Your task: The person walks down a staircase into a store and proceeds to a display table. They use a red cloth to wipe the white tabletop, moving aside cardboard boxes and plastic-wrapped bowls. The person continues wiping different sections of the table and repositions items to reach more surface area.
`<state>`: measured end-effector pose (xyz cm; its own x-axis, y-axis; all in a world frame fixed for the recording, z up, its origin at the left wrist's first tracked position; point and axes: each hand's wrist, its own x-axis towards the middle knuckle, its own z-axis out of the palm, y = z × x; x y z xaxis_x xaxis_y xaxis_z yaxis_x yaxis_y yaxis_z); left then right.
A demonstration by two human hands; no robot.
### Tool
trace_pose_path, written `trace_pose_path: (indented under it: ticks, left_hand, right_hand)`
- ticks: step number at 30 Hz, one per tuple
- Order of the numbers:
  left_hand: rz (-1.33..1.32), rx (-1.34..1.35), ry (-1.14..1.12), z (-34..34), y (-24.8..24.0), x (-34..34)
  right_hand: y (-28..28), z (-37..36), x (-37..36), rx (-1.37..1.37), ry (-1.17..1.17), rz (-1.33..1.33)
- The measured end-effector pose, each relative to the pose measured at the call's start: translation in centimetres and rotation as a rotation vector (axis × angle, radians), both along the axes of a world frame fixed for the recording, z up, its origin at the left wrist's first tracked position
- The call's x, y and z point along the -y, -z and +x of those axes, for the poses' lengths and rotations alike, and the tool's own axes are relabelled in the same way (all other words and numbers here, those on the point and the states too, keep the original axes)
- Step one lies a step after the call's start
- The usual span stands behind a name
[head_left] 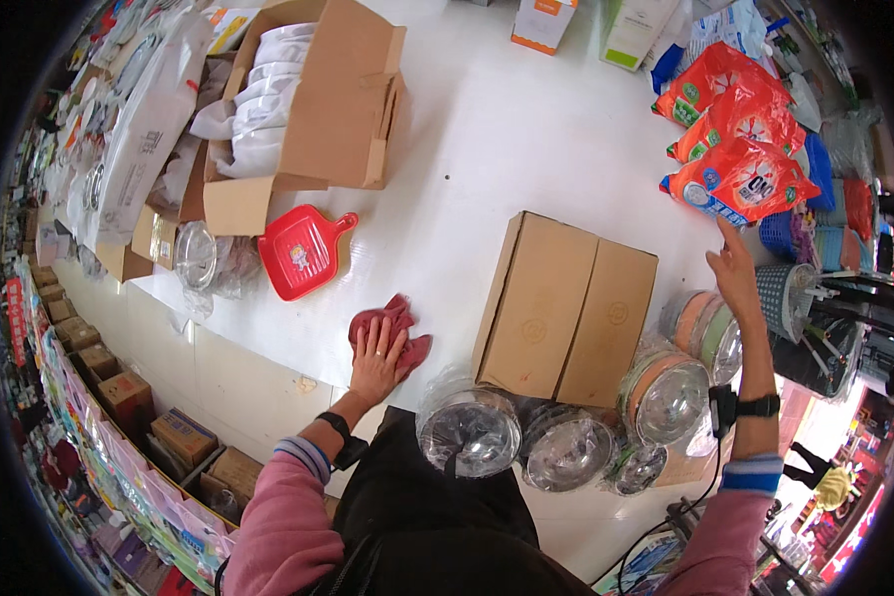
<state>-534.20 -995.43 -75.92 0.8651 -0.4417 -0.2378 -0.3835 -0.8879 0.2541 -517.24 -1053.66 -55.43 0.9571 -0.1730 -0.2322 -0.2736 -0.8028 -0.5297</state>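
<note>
My left hand (375, 366) lies flat with its fingers spread on a crumpled dark red cloth (395, 316) near the front edge of the white table. Over on the right, my right hand (733, 266) reaches forward, index finger stretched out and thumb apart, with nothing in it. Its fingertip is at the lower edge of the nearest red detergent bag (755, 181); whether it touches, I cannot tell. A red square dish with a handle (303, 256) lies beyond my left hand. Between my hands sits a closed brown cardboard box (566, 313).
At the back left, an open carton (333, 94) holds wrapped white dishes (268, 94). Plastic-wrapped round containers (469, 432) line the front edge, near my body. A grey dotted basket (785, 298) is beside my right forearm. Cartons (184, 437) stand low on the left.
</note>
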Motion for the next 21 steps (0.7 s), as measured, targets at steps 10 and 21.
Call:
trace_pose_path:
  ticks: [10,21]
  left_hand:
    - [0.015,0.290,-0.333,15.8,2.4,5.8]
    - [0.108,0.268,-0.320,-1.0,5.0,-7.5]
  right_hand:
    - [-4.3,-11.8,-10.4,0.037,0.117,0.263]
    - [-8.8,-26.5,-9.8,0.145,0.319,0.425]
